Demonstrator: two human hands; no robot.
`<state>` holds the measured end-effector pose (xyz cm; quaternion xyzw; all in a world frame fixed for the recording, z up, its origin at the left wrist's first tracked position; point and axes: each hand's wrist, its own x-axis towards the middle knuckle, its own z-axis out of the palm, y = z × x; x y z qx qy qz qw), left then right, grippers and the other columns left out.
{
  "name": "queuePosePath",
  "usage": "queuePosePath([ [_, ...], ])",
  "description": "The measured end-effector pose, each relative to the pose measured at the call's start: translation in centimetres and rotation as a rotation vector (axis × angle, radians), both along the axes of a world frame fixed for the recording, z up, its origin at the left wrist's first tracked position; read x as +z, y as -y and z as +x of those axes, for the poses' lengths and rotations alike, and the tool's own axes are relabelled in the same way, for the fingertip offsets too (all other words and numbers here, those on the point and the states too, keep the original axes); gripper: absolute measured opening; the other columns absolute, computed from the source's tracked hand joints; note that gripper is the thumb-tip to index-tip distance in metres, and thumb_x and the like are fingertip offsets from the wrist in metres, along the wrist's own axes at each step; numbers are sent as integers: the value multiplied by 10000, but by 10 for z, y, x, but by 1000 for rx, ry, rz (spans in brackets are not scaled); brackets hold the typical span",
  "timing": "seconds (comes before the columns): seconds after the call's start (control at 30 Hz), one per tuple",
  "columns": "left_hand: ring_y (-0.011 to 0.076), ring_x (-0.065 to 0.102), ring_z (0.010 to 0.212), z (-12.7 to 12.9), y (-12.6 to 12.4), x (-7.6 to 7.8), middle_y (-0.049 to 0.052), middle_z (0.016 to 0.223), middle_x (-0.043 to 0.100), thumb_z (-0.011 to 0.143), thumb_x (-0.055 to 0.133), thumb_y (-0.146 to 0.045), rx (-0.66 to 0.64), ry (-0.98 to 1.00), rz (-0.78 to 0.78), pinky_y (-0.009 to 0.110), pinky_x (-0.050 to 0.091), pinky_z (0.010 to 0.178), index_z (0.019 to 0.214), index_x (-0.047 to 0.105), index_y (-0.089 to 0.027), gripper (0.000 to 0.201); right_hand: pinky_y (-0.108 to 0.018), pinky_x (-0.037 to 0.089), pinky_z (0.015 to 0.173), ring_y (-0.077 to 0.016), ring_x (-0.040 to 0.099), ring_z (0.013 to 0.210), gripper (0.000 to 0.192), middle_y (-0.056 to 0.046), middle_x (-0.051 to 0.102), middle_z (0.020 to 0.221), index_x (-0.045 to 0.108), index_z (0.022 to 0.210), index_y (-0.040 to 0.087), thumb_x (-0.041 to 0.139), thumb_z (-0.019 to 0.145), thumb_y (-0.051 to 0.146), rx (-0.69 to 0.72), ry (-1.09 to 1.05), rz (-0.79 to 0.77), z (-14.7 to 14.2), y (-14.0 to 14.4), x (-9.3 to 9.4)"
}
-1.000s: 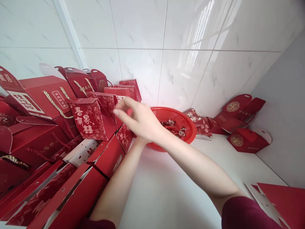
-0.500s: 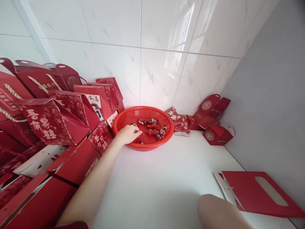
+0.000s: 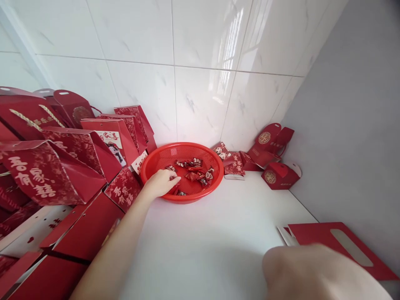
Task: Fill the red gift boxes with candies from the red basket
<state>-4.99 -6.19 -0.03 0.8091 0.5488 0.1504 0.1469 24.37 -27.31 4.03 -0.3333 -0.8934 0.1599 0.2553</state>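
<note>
My left hand (image 3: 161, 182) reaches over the near left rim of a red plastic basket (image 3: 158, 160) with mesh sides. Its fingers are curled together inside, close to the basket's floor, and whatever they hold is hidden. Several small wrapped candies (image 3: 194, 175) in red and dark wrappers lie scattered in the basket. At the lower right my right hand (image 3: 308, 271) is close to the camera and smeared by motion, its fingers out of sight. It partly covers a flat red carton (image 3: 315, 233) with a pale oval window.
Many red gift boxes (image 3: 40, 171), some with rope handles, crowd the left side. Small red packets (image 3: 235, 163) and little red boxes (image 3: 281, 175) stand right of the basket. White tiles (image 3: 203, 100) rise behind the white tabletop (image 3: 200, 250); a grey wall (image 3: 350, 137) borders the right.
The view has shifted, so the boxes and basket sit further left. My right hand has come further into view at lower right. My left hand stays in the basket, fingers curled.
</note>
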Motion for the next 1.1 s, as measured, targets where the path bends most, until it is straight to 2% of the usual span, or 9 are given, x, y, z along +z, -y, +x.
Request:
queuePosePath([
  [0.1, 204, 650, 728, 0, -2, 0, 19, 795, 713, 885, 469, -524, -19, -1, -5, 273, 393, 620, 763, 674, -232, 377, -285, 585, 590, -185, 701, 720, 220, -23, 739, 851, 695, 1063, 322, 606, 865, 355, 75, -55, -91, 11, -48, 40],
  [0.2, 216, 651, 745, 1, -4, 0, 29, 828, 717, 882, 465, -534, -21, -8, -7, 279, 394, 625, 802, 686, -232, 383, -329, 564, 785, -195, 687, 881, 232, -43, 728, 1015, 680, 1067, 255, 518, 946, 370, -398, -175, -43, 35, -115, 42],
  [0.3, 224, 648, 743, 1, -4, 1, 37, 824, 714, 876, 471, -543, -20, -16, -8, 284, 392, 619, 802, 689, -228, 391, -425, 508, 914, -257, 665, 962, 221, -84, 730, 1005, 702, 1016, 207, 513, 910, 249, -864, -223, 41, 50, -186, 3],
  [0.4, 223, 645, 732, 2, -3, 2, 37, 807, 711, 879, 468, -545, -16, -16, -10, 282, 386, 597, 791, 691, -225, 399, -474, 329, 1122, -303, 416, 1360, 423, -115, 490, 1463, 629, 1243, 202, 565, 830, 143, -899, -245, 69, 46, -242, -44],
  [0.5, 215, 647, 727, 2, -1, 3, 32, 803, 714, 884, 467, -536, -13, -15, -11, 278, 390, 594, 800, 698, -227, 396, -453, 291, 1153, -283, 315, 1434, 566, -110, 324, 1576, 480, 1413, 219, 596, 860, 253, -929, -305, 8, 37, -277, -79],
  [0.6, 207, 651, 724, 1, -1, 2, 28, 787, 713, 892, 463, -528, -12, -14, -14, 276, 393, 606, 799, 699, -227, 393, -468, 386, 1074, -306, 471, 1317, 564, -215, 466, 1454, 423, 1434, 121, 497, 951, 402, -1043, -399, -114, 37, -294, -101],
  [0.8, 210, 646, 705, 1, -3, 1, 24, 769, 711, 882, 483, -528, -12, -12, -28, 281, 389, 602, 785, 698, -237, 374, -460, 498, 929, -227, 614, 1059, 374, -96, 610, 1222, 585, 1215, 161, 577, 947, 422, -1179, -537, -193, 57, -295, -121],
  [0.93, 217, 653, 732, 1, -1, 1, 31, 778, 713, 882, 486, -529, -19, -2, -22, 281, 408, 623, 785, 704, -230, 382, -427, 464, 972, -248, 589, 1095, 400, -132, 597, 1214, 566, 1201, 155, 575, 914, 433, -1264, -675, -84, 69, -283, -112],
  [1.1, 223, 676, 775, -1, -2, -1, 35, 818, 729, 890, 493, -511, -31, 26, -7, 287, 476, 688, 820, 715, -228, 366, -406, 343, 1103, -265, 458, 1289, 573, -198, 442, 1383, 423, 1320, 136, 554, 860, 452, -1320, -864, 188, 84, -257, -74],
])
